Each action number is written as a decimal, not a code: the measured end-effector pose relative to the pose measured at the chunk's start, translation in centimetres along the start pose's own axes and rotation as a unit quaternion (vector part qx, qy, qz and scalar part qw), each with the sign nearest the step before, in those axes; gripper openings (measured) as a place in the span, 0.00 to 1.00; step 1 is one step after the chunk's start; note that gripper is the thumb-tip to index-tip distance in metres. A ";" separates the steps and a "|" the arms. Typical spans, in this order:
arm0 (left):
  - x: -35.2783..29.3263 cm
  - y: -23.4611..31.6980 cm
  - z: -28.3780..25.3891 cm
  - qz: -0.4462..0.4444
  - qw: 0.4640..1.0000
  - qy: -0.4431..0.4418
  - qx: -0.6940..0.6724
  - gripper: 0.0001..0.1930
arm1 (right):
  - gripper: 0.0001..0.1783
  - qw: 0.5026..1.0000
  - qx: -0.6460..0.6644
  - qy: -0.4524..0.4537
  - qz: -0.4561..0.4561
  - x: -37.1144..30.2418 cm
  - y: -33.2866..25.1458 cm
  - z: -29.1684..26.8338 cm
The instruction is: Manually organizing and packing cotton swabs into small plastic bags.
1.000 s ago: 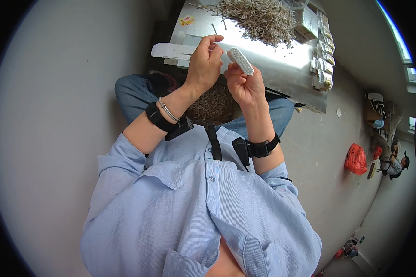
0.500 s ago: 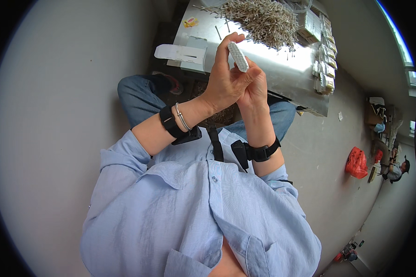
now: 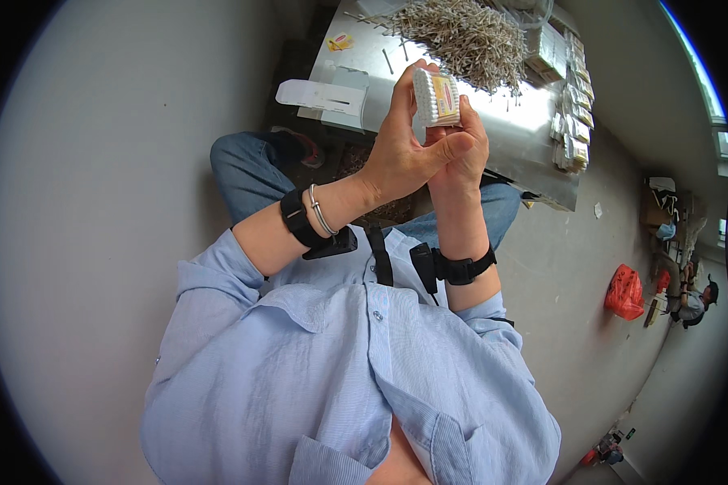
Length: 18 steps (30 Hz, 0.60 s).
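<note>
A small pack of cotton swabs [image 3: 437, 97], its white tips packed in rows with a yellow and white label on one face, is held up over the near edge of the metal table. My left hand [image 3: 404, 153] has its fingers curled round the pack's left and far side, its thumb reaching across toward the right hand. Beneath and to the right of the pack, my right hand [image 3: 465, 158] closes on it as well, partly hidden by the left thumb. Beyond them on the table is a large heap of loose cotton swabs [image 3: 477, 40].
Finished-looking packs [image 3: 573, 133] line the right edge of the metal table [image 3: 510, 149]. Flat white card pieces [image 3: 319, 95] overhang its left side, near a small yellow label [image 3: 340, 41]. A red bag [image 3: 624, 293] and a seated person [image 3: 692, 301] are off to the right.
The pack has turned in my hands: its narrow end of tips faced up before, and now the labelled face shows. Both hands have shifted slightly right, with the right-hand fingers lower round it.
</note>
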<state>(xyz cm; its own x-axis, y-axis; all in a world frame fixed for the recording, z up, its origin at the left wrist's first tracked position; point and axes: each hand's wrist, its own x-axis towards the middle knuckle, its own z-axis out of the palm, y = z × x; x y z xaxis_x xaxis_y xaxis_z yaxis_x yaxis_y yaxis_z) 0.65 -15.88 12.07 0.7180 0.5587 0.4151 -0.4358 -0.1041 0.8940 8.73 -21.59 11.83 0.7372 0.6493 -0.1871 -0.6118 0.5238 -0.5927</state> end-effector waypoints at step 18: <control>4.3 -1.0 -7.7 -0.197 0.965 -0.168 0.031 0.15 | 0.06 0.684 -0.584 -0.317 -0.302 4.9 -4.0 -1.0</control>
<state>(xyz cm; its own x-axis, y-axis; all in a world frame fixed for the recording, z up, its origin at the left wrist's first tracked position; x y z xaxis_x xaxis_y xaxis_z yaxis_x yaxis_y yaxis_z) 0.02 -7.06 11.68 0.9615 0.2675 0.0638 -0.0683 0.0075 0.9976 15.09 -21.04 12.55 0.2554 0.8113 0.5258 0.6681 0.2451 -0.7026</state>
